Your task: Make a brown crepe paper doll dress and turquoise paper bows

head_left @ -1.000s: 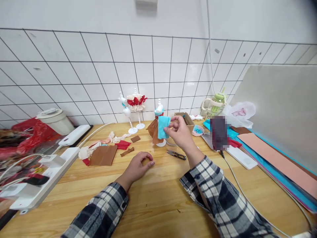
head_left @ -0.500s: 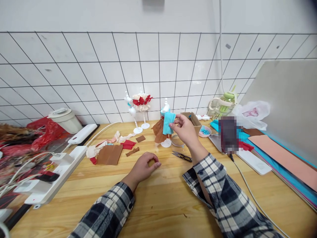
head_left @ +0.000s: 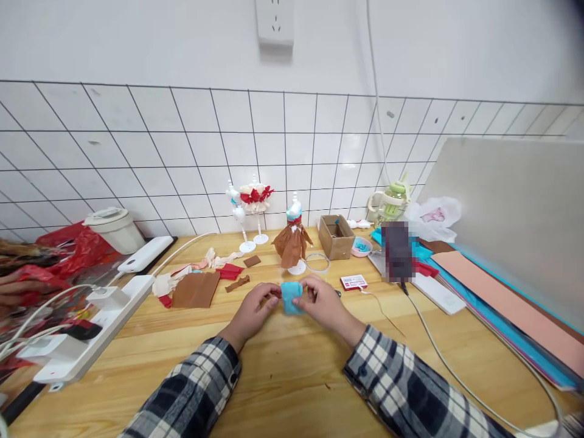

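A small folded piece of blue crepe paper (head_left: 291, 298) is held above the wooden table, slightly blurred. My right hand (head_left: 326, 305) pinches it by the right side, thumb across its front. At the left edge, the bent fingers and thumb of my left hand (head_left: 254, 309) close on it; the exact contact is hard to see. Just beyond stands a small white dress form (head_left: 295, 198) wearing a blue top, a red waistband and a brown skirt (head_left: 292, 244). A clear ring-shaped item (head_left: 318, 262) lies beside its base. The thread snips are mostly hidden behind my right hand.
Two more dress forms (head_left: 247, 246) stand at the back. Brown sheet (head_left: 195, 290) and red scraps (head_left: 229, 271) lie left, near a power strip (head_left: 104, 322). To the right are a cardboard box (head_left: 336, 237), pink dish (head_left: 362, 246), small card box (head_left: 354, 281), cable and coloured paper sheets (head_left: 506, 298).
My right hand has brought the blue paper down and nearer, away from the dress form. My left hand has met it at the left edge. The view has tilted up a little.
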The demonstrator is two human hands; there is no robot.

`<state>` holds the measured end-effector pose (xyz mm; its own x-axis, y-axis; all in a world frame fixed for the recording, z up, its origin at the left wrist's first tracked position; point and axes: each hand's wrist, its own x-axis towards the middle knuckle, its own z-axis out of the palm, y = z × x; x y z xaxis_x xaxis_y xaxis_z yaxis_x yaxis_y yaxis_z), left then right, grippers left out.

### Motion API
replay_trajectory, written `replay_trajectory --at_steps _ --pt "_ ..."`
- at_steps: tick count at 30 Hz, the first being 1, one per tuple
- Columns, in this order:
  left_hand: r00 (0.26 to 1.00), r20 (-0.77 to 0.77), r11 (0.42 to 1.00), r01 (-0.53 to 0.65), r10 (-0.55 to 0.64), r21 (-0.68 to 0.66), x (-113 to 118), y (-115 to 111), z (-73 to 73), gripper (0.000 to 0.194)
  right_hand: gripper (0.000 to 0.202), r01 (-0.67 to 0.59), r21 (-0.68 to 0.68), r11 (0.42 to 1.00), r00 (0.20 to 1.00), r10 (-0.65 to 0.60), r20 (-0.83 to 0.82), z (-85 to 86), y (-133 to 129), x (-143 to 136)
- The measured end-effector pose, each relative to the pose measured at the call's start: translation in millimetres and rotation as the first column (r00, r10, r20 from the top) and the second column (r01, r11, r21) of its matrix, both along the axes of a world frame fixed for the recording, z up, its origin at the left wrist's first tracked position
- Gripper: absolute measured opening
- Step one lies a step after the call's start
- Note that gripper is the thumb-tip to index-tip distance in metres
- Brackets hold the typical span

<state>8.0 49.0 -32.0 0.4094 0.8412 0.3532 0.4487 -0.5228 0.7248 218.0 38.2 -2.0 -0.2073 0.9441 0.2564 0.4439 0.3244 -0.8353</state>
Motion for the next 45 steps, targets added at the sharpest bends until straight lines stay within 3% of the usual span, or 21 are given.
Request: replay_trajectory --at_steps 3,6,9,14,21,25,30,34,40,42,44,45 --pt "0.99 0.11 0.994 0.091 -0.084 -0.062 6.4 -12.1 0.0 0.042 0.016 -0.11 -0.112 0.988 0.994 0.11 -0.002 -25.9 -9.8 -2.3" --pt "0.988 0.148 0.98 0.072 -0.045 -0.184 17.0 -20.9 1.0 0.034 0.018 -0.194 -0.159 0.968 0.981 0.189 -0.045 -35.3 -12.9 -4.9" --pt "0.986 0.158 0.958 0.001 0.046 -0.285 20.5 -20.9 2.6 0.026 0.022 -0.214 -0.167 0.962 0.976 0.203 -0.081 -37.2 -13.3 -7.1" --pt "0.96 0.177 0.944 -0.163 0.219 -0.286 8.3 -12.0 3.5 0.029 0.024 -0.22 -0.162 0.962 0.972 0.203 -0.119 -41.4 -11.1 -6.3" --pt "0.972 0.201 0.91 -0.028 0.121 -0.413 15.2 -17.4 3.1 0.028 0.049 -0.254 -0.164 0.953 0.955 0.221 -0.196 -39.6 -9.6 -3.2" --pt "0.961 0.22 0.889 -0.054 0.17 -0.455 18.9 -19.2 4.6 0.033 0.019 -0.189 -0.187 0.964 0.98 0.174 -0.092 -40.3 -5.3 -0.5" --pt "0.885 0.388 0.839 -0.007 0.259 -0.544 12.9 -15.4 7.6 0.041 0.016 -0.217 -0.156 0.964 0.969 0.193 -0.157 -35.4 -1.5 6.5" --pt "0.82 0.489 0.806 0.058 0.298 -0.589 4.0 -13.6 11.8 0.046 0.022 -0.225 -0.22 0.949 0.941 0.153 -0.303 -31.5 0.2 14.5" --pt "0.633 0.582 0.709 0.072 0.511 -0.701 -18.6 -17.0 24.6 0.034 0.032 -0.238 -0.341 0.91 0.878 0.051 -0.476 -32.8 6.2 25.0" --pt "0.658 0.541 0.689 0.046 0.524 -0.723 -29.5 -15.9 30.5 0.037 0.034 -0.231 -0.361 0.903 0.851 0.007 -0.526 -33.0 8.3 26.5" --pt "0.77 0.419 0.71 -0.061 0.481 -0.701 -43.8 -11.3 34.0 0.037 0.034 -0.206 -0.348 0.915 0.821 -0.032 -0.57 -32.7 10.4 27.5" --pt "0.834 0.304 0.738 -0.17 0.461 -0.653 -51.8 -8.0 34.2 0.035 0.034 -0.188 -0.345 0.92 0.808 -0.055 -0.586 -32.7 11.5 27.9"
